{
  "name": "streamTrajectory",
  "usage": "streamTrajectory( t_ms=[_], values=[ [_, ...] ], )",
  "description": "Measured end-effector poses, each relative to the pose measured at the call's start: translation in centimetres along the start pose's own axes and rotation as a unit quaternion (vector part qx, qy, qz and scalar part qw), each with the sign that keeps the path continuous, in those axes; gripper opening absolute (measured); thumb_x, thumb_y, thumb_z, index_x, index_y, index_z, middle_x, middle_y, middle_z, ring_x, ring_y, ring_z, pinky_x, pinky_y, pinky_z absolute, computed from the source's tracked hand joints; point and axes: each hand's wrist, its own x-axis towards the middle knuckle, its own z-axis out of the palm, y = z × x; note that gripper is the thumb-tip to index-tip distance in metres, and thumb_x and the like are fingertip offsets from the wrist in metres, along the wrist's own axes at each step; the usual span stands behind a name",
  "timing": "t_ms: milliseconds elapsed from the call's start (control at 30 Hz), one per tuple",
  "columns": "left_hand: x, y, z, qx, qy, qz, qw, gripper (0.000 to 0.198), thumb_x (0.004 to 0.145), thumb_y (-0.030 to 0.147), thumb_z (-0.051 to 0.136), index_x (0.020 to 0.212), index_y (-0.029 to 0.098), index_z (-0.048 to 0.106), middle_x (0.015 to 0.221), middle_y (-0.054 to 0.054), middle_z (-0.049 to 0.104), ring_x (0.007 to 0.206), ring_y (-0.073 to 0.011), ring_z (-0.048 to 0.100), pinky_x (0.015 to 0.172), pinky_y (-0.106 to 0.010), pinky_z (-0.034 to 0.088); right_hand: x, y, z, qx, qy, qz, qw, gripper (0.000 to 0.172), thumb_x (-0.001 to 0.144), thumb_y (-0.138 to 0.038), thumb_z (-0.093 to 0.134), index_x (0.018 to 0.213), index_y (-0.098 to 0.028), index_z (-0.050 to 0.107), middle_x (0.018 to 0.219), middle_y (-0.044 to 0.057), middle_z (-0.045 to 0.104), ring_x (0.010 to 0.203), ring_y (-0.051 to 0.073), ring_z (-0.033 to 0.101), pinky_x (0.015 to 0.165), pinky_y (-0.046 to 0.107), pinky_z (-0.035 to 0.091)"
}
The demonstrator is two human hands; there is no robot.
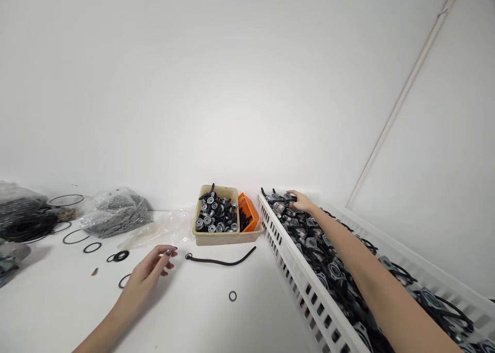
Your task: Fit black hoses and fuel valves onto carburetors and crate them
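Over the white tabletop, my left hand (149, 269) hovers with loosely bent fingers and nothing in them. Just right of it lies a thin black rubber hose (222, 262) with a small loop at its left end. My right hand (300, 201) reaches to the far end of a long white slotted crate (288, 247). Its fingers are closed around a grey-and-black round-faced part (288, 196), partly covered by the hand. Many similar grey metal and black parts (311, 243) fill the crate, some with curved black hoses.
A beige bin (216, 238) holds small black-and-silver parts; an orange basket (252, 214) leans beside them. A small black ring (232, 295) lies near the front. To the left are larger rings (92, 247), bagged grey pieces (118, 213) and a black coil (29, 226). A wall stands behind.
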Motion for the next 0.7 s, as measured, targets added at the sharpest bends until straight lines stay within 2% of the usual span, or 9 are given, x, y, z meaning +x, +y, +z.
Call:
streamTrajectory(
  t_ms=[100,233,333,467,567,700],
  values=[
    [-0.1,-0.1,0.1,-0.004,-0.010,0.005,1.000,0.038,0.079,0.057,0.053,0.094,0.024,0.063,0.096,-0.006,0.069,0.075,-0.0231,0.064,0.068,-0.034,0.052,0.2,0.4,0.8,0.038,0.014,0.005,0.999,0.063,0.067,-0.010,0.057,0.130,-0.017,0.051,0.122,0.011,0.062,0.101,0.022,0.061,0.086,0.029,0.045],
    [-0.1,-0.2,0.1,0.006,-0.020,0.007,1.000,0.038,0.081,0.058,0.050,0.094,0.024,0.062,0.096,-0.006,0.068,0.076,-0.0226,0.063,0.068,-0.033,0.050,0.4,0.2,1.7,0.090,0.022,-0.011,0.996,0.061,0.073,-0.014,0.054,0.133,-0.017,0.047,0.135,0.012,0.053,0.121,0.024,0.051,0.100,0.033,0.038],
    [-0.2,-0.1,0.2,0.012,-0.027,0.005,1.000,0.037,0.080,0.058,0.051,0.092,0.025,0.063,0.095,-0.006,0.068,0.075,-0.0226,0.063,0.068,-0.032,0.050,0.4,0.3,1.5,0.134,-0.008,-0.023,0.991,0.060,0.074,-0.014,0.053,0.133,-0.019,0.050,0.142,0.009,0.047,0.129,0.022,0.044,0.103,0.031,0.036],
    [-0.3,0.0,0.2,0.022,-0.037,0.006,0.999,0.036,0.082,0.056,0.050,0.093,0.025,0.062,0.095,-0.005,0.068,0.075,-0.0219,0.062,0.069,-0.032,0.049,0.4,0.9,0.5,0.182,-0.031,-0.013,0.983,0.054,0.078,-0.020,0.051,0.132,-0.020,0.052,0.139,0.010,0.051,0.128,0.022,0.047,0.101,0.032,0.039],
    [-0.3,-0.2,0.2,0.040,-0.042,0.009,0.998,0.036,0.085,0.056,0.046,0.098,0.025,0.060,0.095,-0.005,0.067,0.076,-0.0212,0.062,0.070,-0.032,0.048,0.3,1.2,-0.1,0.200,0.003,0.002,0.980,0.053,0.081,-0.027,0.051,0.133,-0.016,0.050,0.134,0.017,0.054,0.122,0.025,0.053,0.097,0.036,0.043],
    [-0.3,-0.6,0.1,0.092,-0.049,0.023,0.994,0.037,0.089,0.053,0.039,0.102,0.024,0.057,0.097,-0.005,0.066,0.077,-0.0199,0.062,0.071,-0.031,0.048,0.0,0.3,-1.1,0.213,0.105,-0.009,0.971,0.052,0.082,-0.036,0.050,0.129,-0.013,0.051,0.130,0.021,0.055,0.118,0.028,0.055,0.096,0.043,0.042]
  ],
)
